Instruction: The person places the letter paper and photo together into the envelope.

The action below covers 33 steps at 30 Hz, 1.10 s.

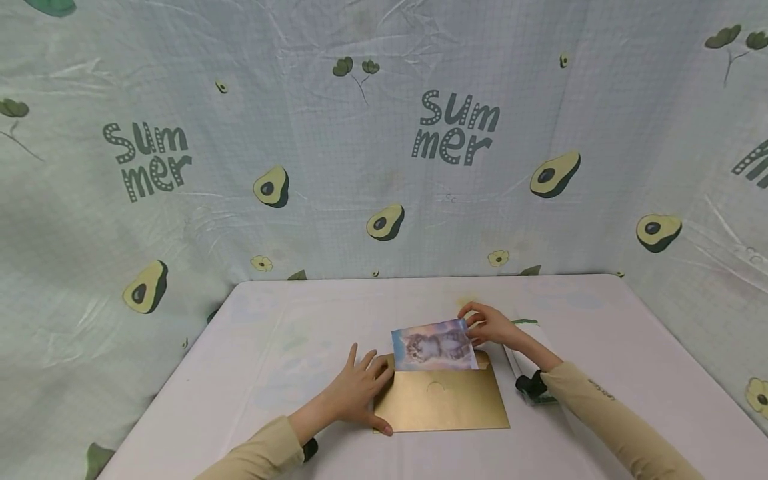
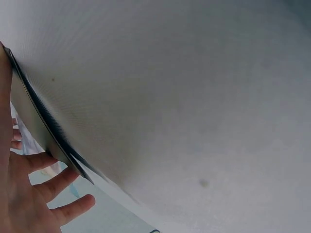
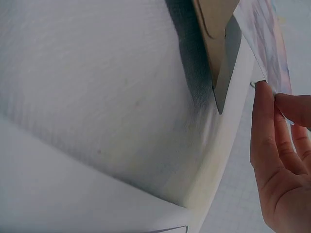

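Observation:
A gold envelope [image 1: 444, 403] lies flat on the table, its long side facing me. My left hand [image 1: 357, 390] rests on its left end, fingers spread and fairly straight, thumb at the near corner; the left wrist view also shows these fingers [image 2: 65, 187] along the edge. A postcard with a fluffy kitten picture [image 1: 435, 347] stands at the envelope's far side, its lower edge meeting the opening; how much lies inside is hidden. My right hand [image 1: 492, 325] pinches the card's upper right corner. Close up, thumb and fingertips [image 3: 262, 92] grip the card [image 3: 269, 39].
Right of the envelope, partly under my right forearm, lies a white flat item with green edges [image 1: 525, 360]. The white table [image 1: 300, 320] ends at a back wall of cloth [image 1: 336, 147] printed with avocados and lettering.

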{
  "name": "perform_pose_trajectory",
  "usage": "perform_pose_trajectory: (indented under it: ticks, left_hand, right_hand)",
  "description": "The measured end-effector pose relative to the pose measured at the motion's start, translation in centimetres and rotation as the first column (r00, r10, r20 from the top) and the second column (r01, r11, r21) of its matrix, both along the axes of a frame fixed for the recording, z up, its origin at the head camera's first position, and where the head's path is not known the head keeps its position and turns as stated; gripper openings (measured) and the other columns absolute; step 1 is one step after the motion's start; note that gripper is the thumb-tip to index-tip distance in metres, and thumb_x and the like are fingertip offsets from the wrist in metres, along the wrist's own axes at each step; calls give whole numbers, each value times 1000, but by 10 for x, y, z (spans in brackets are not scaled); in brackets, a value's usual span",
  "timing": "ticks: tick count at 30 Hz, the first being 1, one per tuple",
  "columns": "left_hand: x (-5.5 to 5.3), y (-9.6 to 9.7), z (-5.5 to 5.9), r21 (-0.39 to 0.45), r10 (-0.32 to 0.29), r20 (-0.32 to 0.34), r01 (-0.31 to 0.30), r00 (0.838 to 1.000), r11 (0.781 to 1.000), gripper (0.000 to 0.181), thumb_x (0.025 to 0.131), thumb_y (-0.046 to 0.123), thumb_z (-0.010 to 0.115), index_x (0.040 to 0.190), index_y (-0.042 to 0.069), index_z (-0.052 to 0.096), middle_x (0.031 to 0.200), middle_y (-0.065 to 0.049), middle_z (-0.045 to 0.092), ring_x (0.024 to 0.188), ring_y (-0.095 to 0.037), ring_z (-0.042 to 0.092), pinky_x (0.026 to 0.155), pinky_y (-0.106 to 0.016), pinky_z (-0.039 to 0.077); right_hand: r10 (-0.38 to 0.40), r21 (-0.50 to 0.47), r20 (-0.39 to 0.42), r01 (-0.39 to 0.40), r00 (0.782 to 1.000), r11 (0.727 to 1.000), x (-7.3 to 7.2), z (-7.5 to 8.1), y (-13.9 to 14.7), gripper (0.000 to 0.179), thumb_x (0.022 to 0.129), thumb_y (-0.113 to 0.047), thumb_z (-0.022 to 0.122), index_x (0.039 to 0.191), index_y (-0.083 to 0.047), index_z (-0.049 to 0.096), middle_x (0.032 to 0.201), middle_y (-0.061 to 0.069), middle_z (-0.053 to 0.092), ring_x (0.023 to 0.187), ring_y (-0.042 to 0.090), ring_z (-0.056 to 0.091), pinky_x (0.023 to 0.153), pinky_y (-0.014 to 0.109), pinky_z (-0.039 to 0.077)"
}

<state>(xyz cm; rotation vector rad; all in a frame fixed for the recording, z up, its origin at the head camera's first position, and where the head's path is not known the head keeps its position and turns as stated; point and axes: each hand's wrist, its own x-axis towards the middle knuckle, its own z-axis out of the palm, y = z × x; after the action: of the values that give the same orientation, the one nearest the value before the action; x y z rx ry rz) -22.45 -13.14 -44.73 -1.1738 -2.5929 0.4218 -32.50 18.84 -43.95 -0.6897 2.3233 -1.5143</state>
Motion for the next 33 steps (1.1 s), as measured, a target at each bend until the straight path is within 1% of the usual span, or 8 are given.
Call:
perform_pose_trajectory:
  ticks: [3,6,12,21,26,30,33]
  left_hand:
    - [1,1,1,-14,15,9,-15,1000,1000,98,59,86,39,129,16,40,126,-5,42,120,-31,40,93,-63,30]
    - [1,1,2,-34,34,19,-34,999,999,99,59,86,38,130,17,39,127,-5,41,120,-30,39,94,-62,29]
    - [1,2,3,-44,40,22,-39,999,998,99,59,86,39,130,17,39,127,-4,41,121,-29,39,94,-62,29]
    - [1,2,4,-53,42,29,-40,999,998,97,59,86,39,128,17,41,126,-4,42,121,-30,39,94,-62,29]
    - [1,3,5,-62,48,35,-46,998,997,97,59,86,38,127,17,42,127,-5,42,121,-30,39,94,-62,29]
    - [1,3,4,-65,46,25,-44,999,997,97,59,86,38,127,17,42,127,-5,42,121,-30,40,94,-62,30]
    - [1,3,4,-63,38,13,-37,999,997,97,59,87,37,126,17,42,126,-5,43,120,-30,41,94,-61,31]
  right_hand:
    - [-16,8,13,15,1000,1000,0,-1,-1,24,83,3,52,107,7,47,86,14,55,67,13,56,61,34,54]
    - [-28,18,21,27,999,999,-1,-3,1,20,85,0,52,104,8,49,87,14,55,69,14,56,62,34,54]
    - [-29,20,56,28,998,999,-1,-6,4,21,87,-6,52,103,7,50,90,13,56,72,13,56,64,33,54]
    - [16,31,76,-19,997,999,2,-9,11,27,88,-9,52,110,6,53,93,13,56,76,14,55,66,33,54]
    - [30,44,98,-34,995,998,3,-10,14,27,89,-10,50,111,5,54,92,10,55,76,15,55,67,34,54]
    - [38,52,115,-44,993,998,6,-10,14,25,90,-10,49,110,3,56,92,9,55,74,15,57,66,33,54]
    - [59,57,103,-65,993,996,7,-10,15,24,89,-10,49,108,4,56,93,11,56,71,15,59,64,32,54]
